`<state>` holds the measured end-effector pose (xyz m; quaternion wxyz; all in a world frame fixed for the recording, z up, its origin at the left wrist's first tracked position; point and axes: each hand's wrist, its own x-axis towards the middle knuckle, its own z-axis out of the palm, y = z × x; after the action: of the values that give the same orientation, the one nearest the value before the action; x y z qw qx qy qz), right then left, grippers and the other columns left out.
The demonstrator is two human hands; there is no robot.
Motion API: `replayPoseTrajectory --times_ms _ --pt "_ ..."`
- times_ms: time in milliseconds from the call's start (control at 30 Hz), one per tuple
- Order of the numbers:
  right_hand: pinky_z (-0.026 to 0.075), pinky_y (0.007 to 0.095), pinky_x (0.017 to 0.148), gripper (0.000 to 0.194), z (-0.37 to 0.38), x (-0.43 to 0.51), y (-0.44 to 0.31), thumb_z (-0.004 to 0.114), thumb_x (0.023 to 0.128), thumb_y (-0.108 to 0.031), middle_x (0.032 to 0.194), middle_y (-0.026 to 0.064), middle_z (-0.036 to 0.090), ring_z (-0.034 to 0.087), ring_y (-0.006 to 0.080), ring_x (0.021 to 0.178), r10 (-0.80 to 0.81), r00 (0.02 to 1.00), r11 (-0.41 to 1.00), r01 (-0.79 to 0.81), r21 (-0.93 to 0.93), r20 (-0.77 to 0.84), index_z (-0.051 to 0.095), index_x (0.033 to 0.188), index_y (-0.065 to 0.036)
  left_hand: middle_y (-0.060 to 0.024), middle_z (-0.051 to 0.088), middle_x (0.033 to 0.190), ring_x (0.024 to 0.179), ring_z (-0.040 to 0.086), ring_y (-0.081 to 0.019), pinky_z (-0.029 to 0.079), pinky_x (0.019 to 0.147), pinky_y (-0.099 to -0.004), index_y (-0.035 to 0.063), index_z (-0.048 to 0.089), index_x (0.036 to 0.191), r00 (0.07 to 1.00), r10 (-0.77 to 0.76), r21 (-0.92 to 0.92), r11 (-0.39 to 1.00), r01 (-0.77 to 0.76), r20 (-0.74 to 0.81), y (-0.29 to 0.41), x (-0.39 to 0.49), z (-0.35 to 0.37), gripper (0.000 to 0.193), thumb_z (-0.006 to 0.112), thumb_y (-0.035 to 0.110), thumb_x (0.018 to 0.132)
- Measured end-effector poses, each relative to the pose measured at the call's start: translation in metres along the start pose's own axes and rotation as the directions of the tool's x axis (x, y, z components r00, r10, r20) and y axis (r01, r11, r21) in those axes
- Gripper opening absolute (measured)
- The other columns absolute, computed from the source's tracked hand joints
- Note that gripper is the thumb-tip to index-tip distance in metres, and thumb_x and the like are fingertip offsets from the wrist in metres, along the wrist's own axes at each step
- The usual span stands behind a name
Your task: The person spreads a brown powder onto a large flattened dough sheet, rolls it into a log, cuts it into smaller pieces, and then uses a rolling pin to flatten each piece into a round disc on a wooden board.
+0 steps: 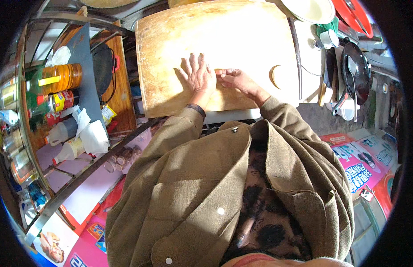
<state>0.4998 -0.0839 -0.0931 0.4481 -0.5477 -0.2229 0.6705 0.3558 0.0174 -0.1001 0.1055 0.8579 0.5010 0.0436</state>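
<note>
A large wooden cutting board [166, 43], strongly lit by the sun, lies before me. My left hand [199, 75] rests flat on it with the fingers spread and nothing in them. Just to its right is my right hand [238, 80], its thumb and forefinger brought together near the edge of my left hand. Whether something small is between those fingertips cannot be told in the glare. Near the board's right side is a curved handle opening [276, 76].
On the left stands a metal rack [83, 173] with an oil bottle [61, 78], other bottles and a dark pan [101, 70]. To the right are a black wok [356, 73] with a ladle [354, 90], a pale basin [310, 10] and a small white cup [329, 39].
</note>
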Motion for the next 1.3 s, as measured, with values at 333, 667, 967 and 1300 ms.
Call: replayPoseTrajectory --times_ms 333,667,967,1300 --pt "0.052 0.0408 0.101 0.048 -0.107 -0.019 -0.06 0.062 0.104 -0.029 0.132 0.0223 0.067 0.066 0.0308 0.121 -0.382 0.88 0.707 0.081 -0.702 -0.283 0.057 0.144 -0.004 -0.0074 0.021 0.17 0.156 0.016 -0.0346 0.005 0.123 -0.0646 0.0258 0.028 0.163 0.992 -0.054 0.26 0.965 0.023 0.111 0.011 0.016 0.002 0.065 0.045 0.046 0.103" --pt "0.027 0.0434 0.125 0.072 -0.254 0.033 -0.06 0.052 0.107 -0.039 0.163 0.0285 0.028 0.026 0.0403 0.153 -0.58 0.785 0.254 -0.081 -0.964 -0.218 0.026 0.158 0.004 -0.007 0.022 0.17 0.155 0.017 -0.0321 0.008 0.125 -0.0609 0.0237 0.025 0.164 0.997 0.06 0.273 0.96 -0.069 0.043 0.006 0.023 0.008 0.07 0.049 0.048 0.102" --pt "0.023 0.0445 0.127 0.067 -0.122 0.004 -0.04 0.052 0.106 -0.029 0.165 0.0243 0.026 0.025 0.0369 0.154 -0.273 0.958 0.451 0.21 -0.868 0.09 0.024 0.16 -0.001 -0.0171 0.017 0.169 0.151 0.028 -0.034 0.031 0.12 -0.0473 0.0159 0.025 0.16 0.952 -0.005 -0.408 0.903 0.136 0.307 -0.075 0.032 0.014 0.083 0.062 0.046 0.093" --pt "0.006 0.0618 0.126 0.077 -0.056 0.028 0.001 0.047 0.105 -0.049 0.171 0.0189 0.013 0.009 0.0385 0.158 -0.451 0.815 0.286 -0.255 -0.924 -0.365 0.02 0.163 -0.007 -0.0144 0.068 0.108 0.103 0.068 -0.0274 0.056 0.093 -0.0389 0.0046 0.062 0.117 0.915 -0.029 -0.539 0.8 0.262 0.402 -0.082 -0.007 -0.022 0.047 0.081 0.017 0.076"
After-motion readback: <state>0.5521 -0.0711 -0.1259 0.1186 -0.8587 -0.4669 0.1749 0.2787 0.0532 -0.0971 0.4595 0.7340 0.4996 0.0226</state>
